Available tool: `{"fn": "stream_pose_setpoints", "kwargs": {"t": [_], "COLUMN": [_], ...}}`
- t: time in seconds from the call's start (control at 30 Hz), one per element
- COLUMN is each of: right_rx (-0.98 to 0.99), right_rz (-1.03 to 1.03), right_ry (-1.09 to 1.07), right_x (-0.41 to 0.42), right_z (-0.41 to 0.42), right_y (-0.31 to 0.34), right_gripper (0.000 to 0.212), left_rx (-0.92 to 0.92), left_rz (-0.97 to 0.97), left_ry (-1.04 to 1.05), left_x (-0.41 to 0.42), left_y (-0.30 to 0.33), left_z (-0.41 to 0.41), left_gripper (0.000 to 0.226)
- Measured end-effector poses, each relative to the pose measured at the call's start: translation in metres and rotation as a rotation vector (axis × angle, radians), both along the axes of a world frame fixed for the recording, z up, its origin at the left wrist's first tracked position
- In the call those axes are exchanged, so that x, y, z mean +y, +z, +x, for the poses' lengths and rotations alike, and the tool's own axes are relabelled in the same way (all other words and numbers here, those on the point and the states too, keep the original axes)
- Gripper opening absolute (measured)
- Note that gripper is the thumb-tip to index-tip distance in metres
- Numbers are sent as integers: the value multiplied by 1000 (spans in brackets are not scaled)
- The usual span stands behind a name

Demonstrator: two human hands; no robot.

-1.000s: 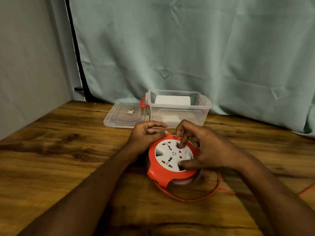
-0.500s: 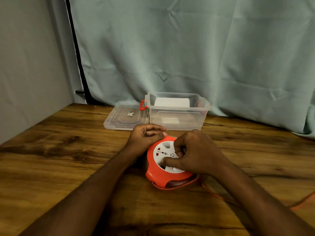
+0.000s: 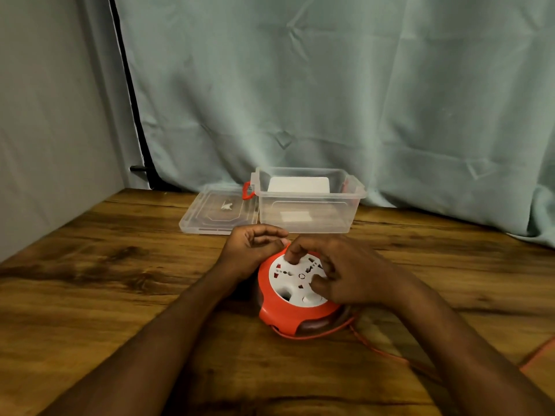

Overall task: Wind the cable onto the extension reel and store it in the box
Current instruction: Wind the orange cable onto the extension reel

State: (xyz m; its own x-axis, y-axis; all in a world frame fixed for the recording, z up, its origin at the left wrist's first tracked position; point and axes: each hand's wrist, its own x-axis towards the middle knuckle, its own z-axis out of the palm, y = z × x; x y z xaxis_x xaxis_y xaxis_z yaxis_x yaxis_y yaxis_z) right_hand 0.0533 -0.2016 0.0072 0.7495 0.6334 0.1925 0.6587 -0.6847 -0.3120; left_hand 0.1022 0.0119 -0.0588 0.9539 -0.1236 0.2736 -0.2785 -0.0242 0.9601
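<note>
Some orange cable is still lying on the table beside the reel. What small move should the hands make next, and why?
Probably another turn of the white socket disc with the right hand, whose fingers press into it, while the left hand steadies the orange reel. The orange cable lies loose across the table, so storing in the clear box seems premature.

You are looking at bare table point(image 3: 105, 295) lying open to the reel's point(image 3: 280, 313) left; the box point(image 3: 309, 211) and lid point(image 3: 216, 214) are blocking behind it, cable point(image 3: 387, 352) trailing right.
</note>
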Motion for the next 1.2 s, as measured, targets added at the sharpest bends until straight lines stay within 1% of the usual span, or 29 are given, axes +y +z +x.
{"fn": "stream_pose_setpoints", "kwargs": {"t": [0.1,0.2,0.33,0.43,0.63,0.73,0.8,0.87,0.97,1.0,1.07,1.2], "right_rx": [55,68,122,155,173,157,131,87,7,-30,-88,-117], "right_rz": [-11,-39,-19,5,48,43,23,-7,-31,-34,-21,41], "right_ry": [29,23,21,-7,-13,-52,-79,-109,-124,-118,-100,-61], "right_x": [-4,-7,-11,-12,-9,-7,-7,-6,2,6,11,15], "right_z": [6,12,14,11,9,5,3,3,3,2,1,0], "right_y": [-4,-7,-4,0,-1,0,1,0,-3,-5,-10,-18], "right_gripper": [65,78,90,95,96,95,89,76,49,44,43,49], "left_rx": [-3,1,-3,1,-7,-4,-2,-5,-10,-8,-5,-5], "left_rz": [9,17,22,29,-8,-31,-41,-36,-27,-31,-37,-23], "left_ry": [5,15,6,-9,-34,-40,-47,-51,-54,-56,-60,-59], "left_x": [0,-1,-2,-3,-3,-3,-4,-4,-4,-3,-3,-2], "left_y": [-1,0,0,1,0,-1,-2,-3,-4,-4,-4,-5], "left_z": [1,0,0,0,-2,-2,-1,0,2,3,3,4], "left_gripper": [19,18,19,21,25,26,26,26,25,25,25,25]}}
